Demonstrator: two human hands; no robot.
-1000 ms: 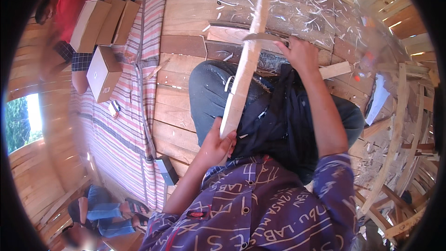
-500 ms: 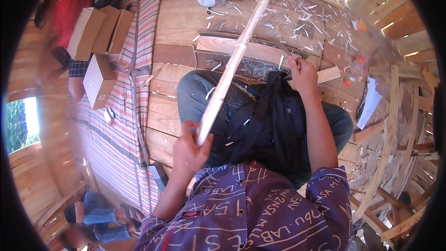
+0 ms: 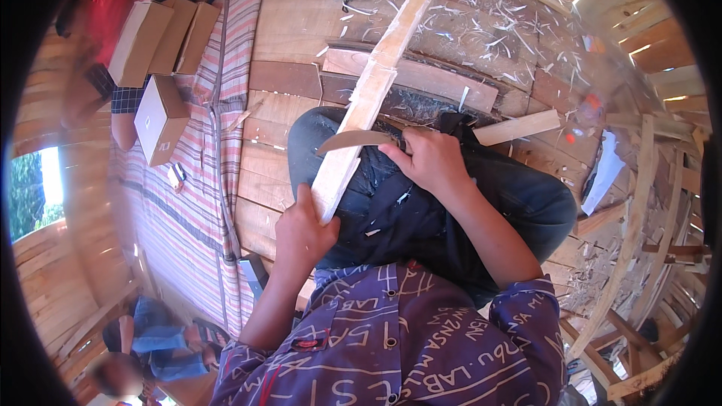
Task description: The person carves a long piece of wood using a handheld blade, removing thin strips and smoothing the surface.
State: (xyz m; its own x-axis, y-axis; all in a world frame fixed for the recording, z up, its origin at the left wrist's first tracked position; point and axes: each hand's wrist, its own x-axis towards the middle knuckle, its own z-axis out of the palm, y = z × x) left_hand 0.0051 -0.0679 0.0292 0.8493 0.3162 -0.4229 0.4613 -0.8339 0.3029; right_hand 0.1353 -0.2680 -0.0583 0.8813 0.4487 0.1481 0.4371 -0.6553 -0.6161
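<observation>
My left hand [image 3: 307,224] grips the near end of a long pale strip of wood [image 3: 370,90], which slants up and away to the right across my bent leg. In my right hand [image 3: 432,158] is a curved knife [image 3: 353,140], its handle mostly hidden by my fingers. The blade lies across the strip's upper face, pointing left; whether it bites into the wood I cannot tell. A rough, notched spot shows partway along the strip. Dark cloth [image 3: 421,218] covers my lap beneath both hands.
Wood shavings [image 3: 489,22] litter the plank floor ahead. Boards [image 3: 451,84] and a short wood block [image 3: 519,127] lie beyond my knees. Left are a striped mat [image 3: 188,218], cardboard boxes [image 3: 162,120] and a person in red [image 3: 113,11]; another person [image 3: 162,342] sits lower left.
My right hand has swung left with the knife, bringing the blade over the strip. The strip has rolled so its broad face shows, and my left hand has shifted slightly.
</observation>
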